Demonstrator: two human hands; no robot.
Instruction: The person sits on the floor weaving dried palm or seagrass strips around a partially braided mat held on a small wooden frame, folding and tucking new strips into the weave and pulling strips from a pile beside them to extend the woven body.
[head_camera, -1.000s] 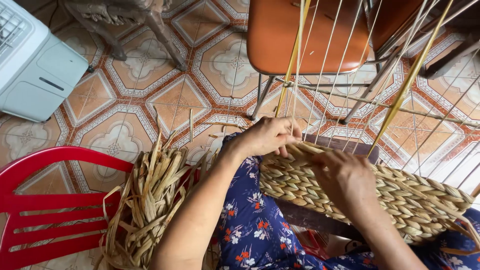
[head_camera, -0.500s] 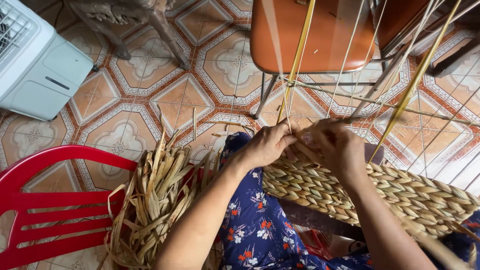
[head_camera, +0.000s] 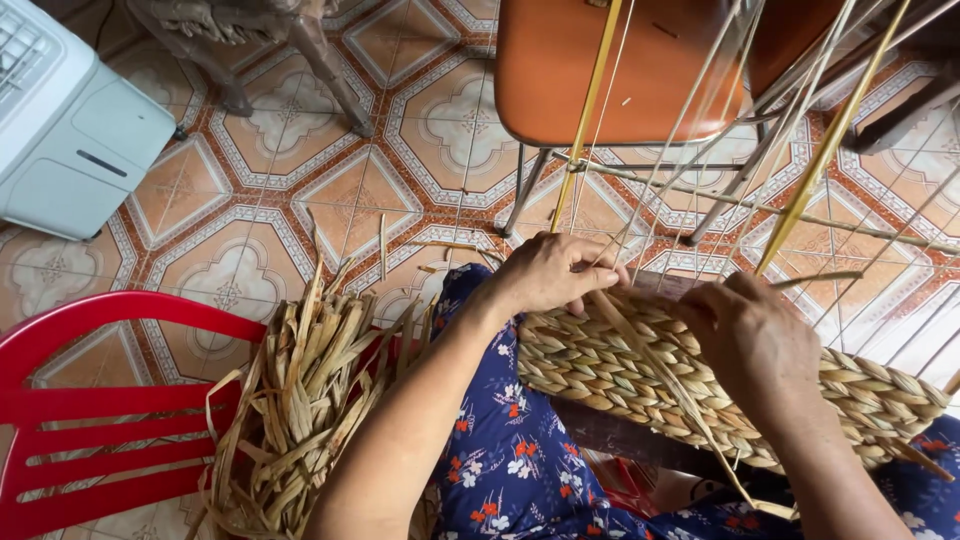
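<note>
Overhead view of a seated person weaving. A woven band of plaited dried leaf (head_camera: 640, 375) lies across the lap, running from centre frame toward 4 o'clock, over blue floral cloth (head_camera: 500, 470). The left hand (head_camera: 548, 275) rests at the band's upper edge, its fingers (head_camera: 590, 282) curled closed around a flat pale leaf strand (head_camera: 655, 365); that strand runs diagonally over the weave toward 5 o'clock. The right hand (head_camera: 755, 335), at 3 o'clock from the left and near it but apart, lies palm-down on the band with fingers bent over the far edge; whether they pinch a strand cannot be told, as the fingertips are hidden. Thin upright warp stalks (head_camera: 700, 120) rise from the band toward 12 and 1 o'clock, with two broader yellow stalks among them. At 8 o'clock from the left hand, a loose bundle of dried leaves (head_camera: 300, 400) is heaped on the seat of a red plastic chair (head_camera: 90, 420). Beyond the work, at 12 o'clock, stands an orange chair (head_camera: 620, 60) on metal legs, on a patterned tile floor (head_camera: 260, 200). A white box-shaped appliance (head_camera: 70, 130) sits at 10 o'clock.
</note>
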